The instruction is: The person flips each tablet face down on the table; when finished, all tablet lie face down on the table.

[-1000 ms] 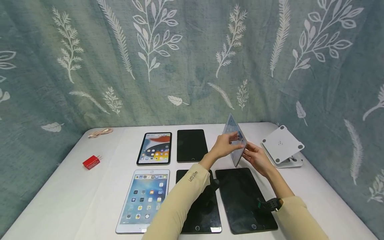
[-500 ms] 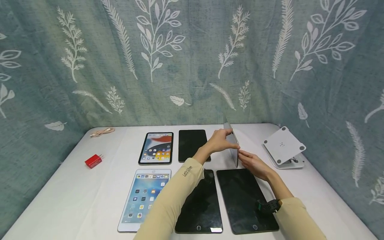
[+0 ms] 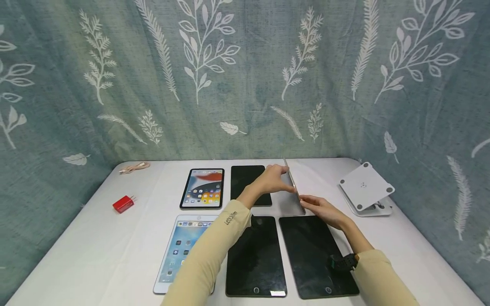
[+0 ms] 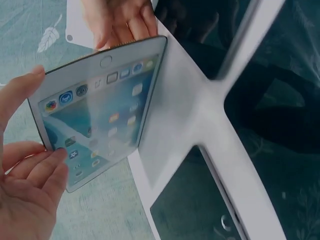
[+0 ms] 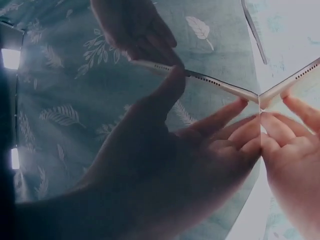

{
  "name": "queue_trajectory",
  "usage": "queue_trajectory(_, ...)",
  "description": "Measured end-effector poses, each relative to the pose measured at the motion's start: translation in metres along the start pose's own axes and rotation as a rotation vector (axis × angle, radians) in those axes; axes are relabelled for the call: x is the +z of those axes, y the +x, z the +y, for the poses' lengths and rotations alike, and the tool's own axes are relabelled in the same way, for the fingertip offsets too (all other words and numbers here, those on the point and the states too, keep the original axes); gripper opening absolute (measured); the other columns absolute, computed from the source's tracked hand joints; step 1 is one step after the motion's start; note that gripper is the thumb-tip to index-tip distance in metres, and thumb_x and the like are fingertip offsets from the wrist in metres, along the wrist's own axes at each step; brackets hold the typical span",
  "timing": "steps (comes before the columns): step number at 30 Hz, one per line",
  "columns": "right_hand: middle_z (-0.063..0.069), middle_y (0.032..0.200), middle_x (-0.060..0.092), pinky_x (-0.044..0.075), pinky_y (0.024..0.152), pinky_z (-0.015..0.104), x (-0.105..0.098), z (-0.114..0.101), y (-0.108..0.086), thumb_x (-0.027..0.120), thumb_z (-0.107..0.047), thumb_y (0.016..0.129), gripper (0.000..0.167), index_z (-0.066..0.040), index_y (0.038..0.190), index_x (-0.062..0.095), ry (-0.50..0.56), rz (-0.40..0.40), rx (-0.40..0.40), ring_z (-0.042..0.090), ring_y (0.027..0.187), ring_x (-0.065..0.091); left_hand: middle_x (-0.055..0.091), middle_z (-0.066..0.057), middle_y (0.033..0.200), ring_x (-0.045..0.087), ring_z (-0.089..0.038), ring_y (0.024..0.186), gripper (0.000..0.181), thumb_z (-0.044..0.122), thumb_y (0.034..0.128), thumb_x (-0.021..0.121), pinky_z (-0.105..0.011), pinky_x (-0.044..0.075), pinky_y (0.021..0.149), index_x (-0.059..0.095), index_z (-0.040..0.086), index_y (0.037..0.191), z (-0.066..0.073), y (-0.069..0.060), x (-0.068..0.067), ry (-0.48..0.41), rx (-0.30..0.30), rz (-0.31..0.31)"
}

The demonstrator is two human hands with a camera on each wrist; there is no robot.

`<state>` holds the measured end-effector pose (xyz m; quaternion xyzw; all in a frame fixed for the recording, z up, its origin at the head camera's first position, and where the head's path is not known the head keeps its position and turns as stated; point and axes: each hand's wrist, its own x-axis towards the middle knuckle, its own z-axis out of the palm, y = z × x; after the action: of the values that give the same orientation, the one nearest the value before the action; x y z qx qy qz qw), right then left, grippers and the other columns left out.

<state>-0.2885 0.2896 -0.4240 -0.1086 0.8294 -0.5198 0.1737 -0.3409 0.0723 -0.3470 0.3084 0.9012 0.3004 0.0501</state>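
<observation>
A white-framed tablet (image 4: 100, 115) with a lit screen is tilted up on edge at the back of the table, seen as a thin strip in the head view. My left hand (image 3: 271, 179) grips its left side. In the left wrist view the thumb (image 4: 30, 82) is at one corner and fingertips lie on the glass. My right hand (image 3: 323, 209) touches the home-button edge with its fingertips, partly hidden behind the tablet in the left wrist view. In the right wrist view this hand (image 5: 295, 155) is beside the edge with speaker holes, and a dark reflection doubles it.
Black tablets (image 3: 256, 259) lie flat near me, one (image 3: 315, 255) under my right forearm. Another dark tablet (image 3: 246, 176) and a lit tablet (image 3: 203, 189) lie at the back. A white tablet (image 3: 178, 250) is left of my sleeve. A white stand (image 3: 365, 189), red charger (image 3: 123, 204) and cable (image 3: 135, 167) lie outward.
The held tablet has turned from showing its screen face to nearly edge-on and sunk lower. My left hand has shifted left; my right hand has dropped slightly with it.
</observation>
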Motion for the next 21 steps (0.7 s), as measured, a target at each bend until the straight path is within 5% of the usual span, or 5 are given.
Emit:
queue_trajectory(4, 0.029, 0.149, 0.034, 0.027, 0.112, 0.058, 0.005, -0.002, 0.002, 0.049, -0.034, 0.1, 0.062, 0.005, 0.145, 0.031, -0.092, 0.05, -0.038, 0.044, 0.139, 0.031, 0.059, -0.011, 0.135, 0.053, -0.026, 0.125, 0.068, 0.035, 0.0782, 0.079, -0.036, 0.044, 0.104, 0.055, 0.007, 0.135, -0.005, -0.003, -0.005, 0.067, -0.002, -0.004)
queue_trajectory(10, 0.03, 0.146, 0.037, 0.031, 0.11, 0.058, 0.009, -0.004, 0.005, 0.054, -0.031, 0.098, 0.055, 0.006, 0.135, 0.04, -0.168, 0.097, -0.066, 0.047, 0.141, 0.025, 0.066, -0.009, 0.123, 0.058, -0.025, 0.114, 0.06, 0.036, 0.0766, 0.08, -0.033, 0.049, 0.095, 0.063, 0.006, 0.126, -0.011, -0.006, -0.005, 0.146, -0.022, -0.012)
queue_trajectory(21, 0.036, 0.148, 0.03, 0.031, 0.108, 0.06, 0.01, -0.004, 0.008, 0.046, -0.032, 0.101, 0.071, 0.013, 0.147, 0.017, -0.363, 0.084, -0.065, 0.049, 0.137, 0.032, 0.067, -0.008, 0.119, 0.059, -0.025, 0.114, 0.048, 0.026, 0.0771, 0.08, -0.034, 0.05, 0.095, 0.066, 0.008, 0.119, -0.02, -0.007, 0.011, 0.083, -0.019, 0.042)
